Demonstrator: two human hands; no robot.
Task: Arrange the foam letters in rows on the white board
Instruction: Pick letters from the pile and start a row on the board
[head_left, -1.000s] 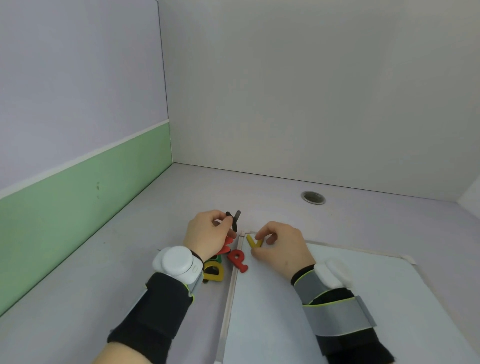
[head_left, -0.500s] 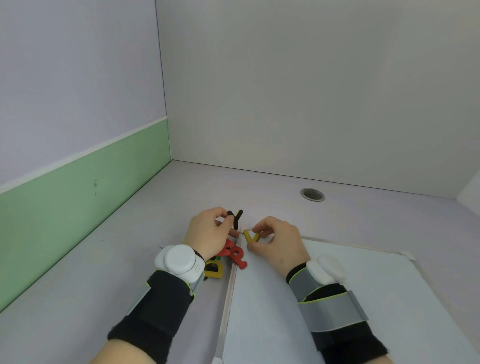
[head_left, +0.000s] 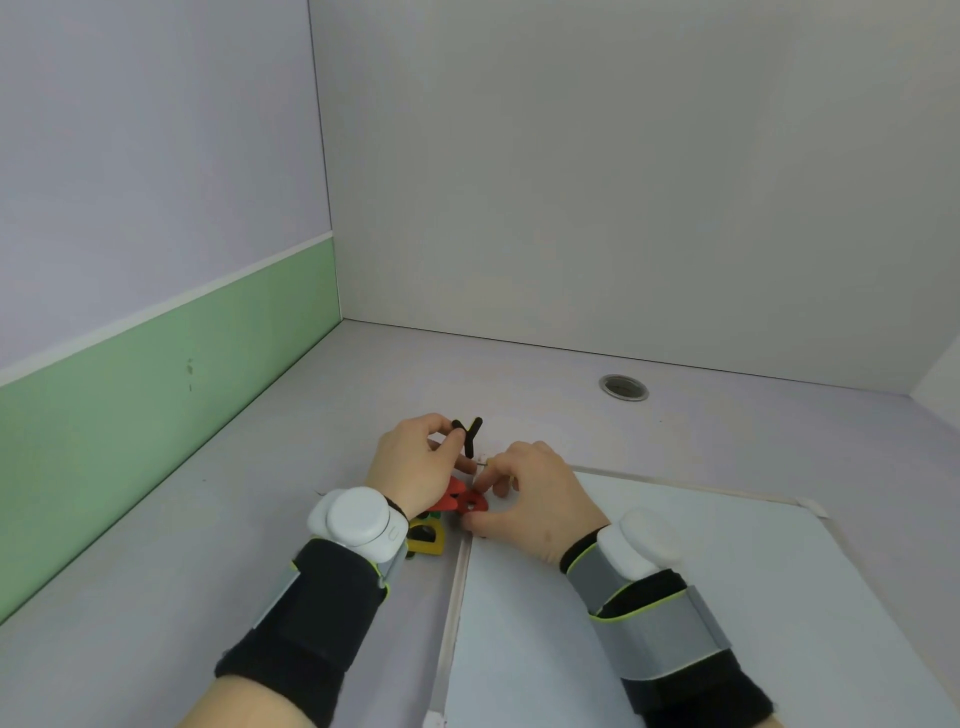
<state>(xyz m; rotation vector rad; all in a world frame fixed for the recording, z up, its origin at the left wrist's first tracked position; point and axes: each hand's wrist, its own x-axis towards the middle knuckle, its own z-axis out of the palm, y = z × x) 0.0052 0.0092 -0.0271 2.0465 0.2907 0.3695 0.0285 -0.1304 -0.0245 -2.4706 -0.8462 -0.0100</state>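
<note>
A small heap of foam letters lies on the table just off the far left corner of the white board (head_left: 675, 597). A red letter (head_left: 470, 501) with a hole in it sits on top, right at the board's left edge (head_left: 457, 587). Below it, towards the person, a yellow letter (head_left: 427, 538) lies flat, with bits of a green letter (head_left: 435, 515) showing between the two.

The right hand (head_left: 535, 499) reaches across the board's corner; its fingertips (head_left: 480, 486) and thumb close around the red letter, touching it. The left hand (head_left: 415, 467) is raised beside the heap and pinches a black letter (head_left: 469, 435) shaped like a Y between thumb and forefinger, holding it upright above the table.

The two hands nearly meet over the corner, so the heap is crowded from both sides and partly hidden. The board itself shows bare white everywhere else, with open room to the right and towards the person. Its pale frame runs along the far edge, and a bit of tape (head_left: 813, 506) marks the far right corner.

Both wrists wear black and grey straps, each with a white device (head_left: 358, 519) on top. Beyond the hands the grey table (head_left: 156, 597) is free up to the walls, save for a round metal-rimmed hole (head_left: 623, 387) further back. A green band (head_left: 156, 400) runs along the left wall.
</note>
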